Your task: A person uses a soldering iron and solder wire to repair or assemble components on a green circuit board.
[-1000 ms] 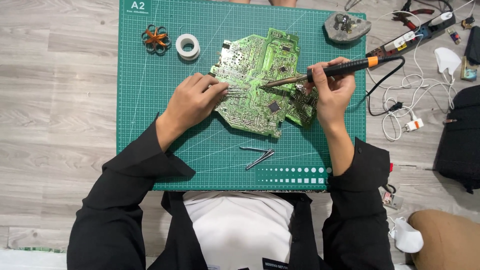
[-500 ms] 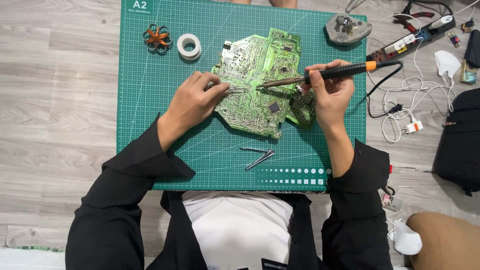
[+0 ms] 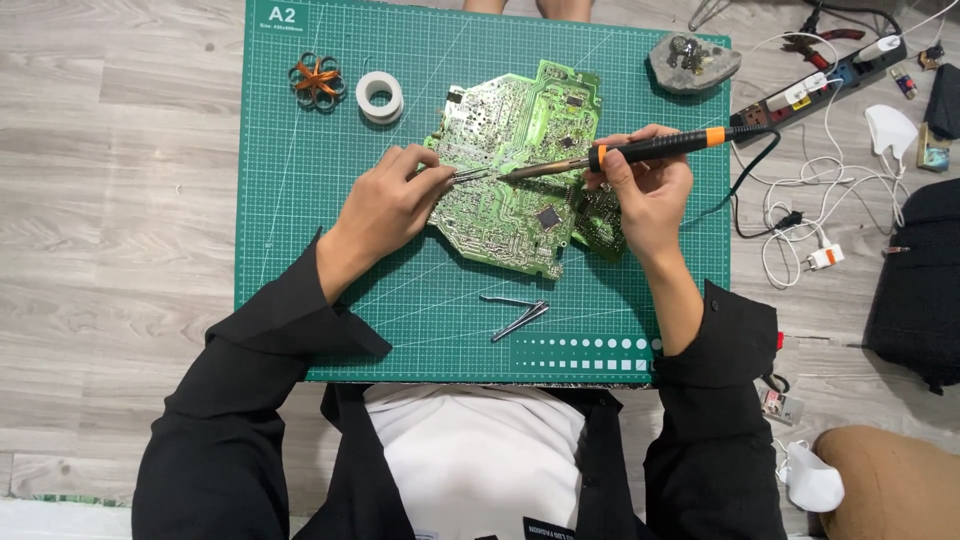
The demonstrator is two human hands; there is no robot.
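Near the mat's (image 3: 300, 260) middle lies the green circuit board (image 3: 505, 185). Left hand (image 3: 385, 205) pinches a thin metal tool (image 3: 468, 174); right hand (image 3: 648, 190) grips the soldering iron (image 3: 650, 150). Bare mat stretches toward its left edge; tweezers (image 3: 518, 312) lie near its front edge.

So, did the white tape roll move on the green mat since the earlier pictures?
No. The white tape roll lies in the same place, right of the copper coil, near the green mat's top edge.
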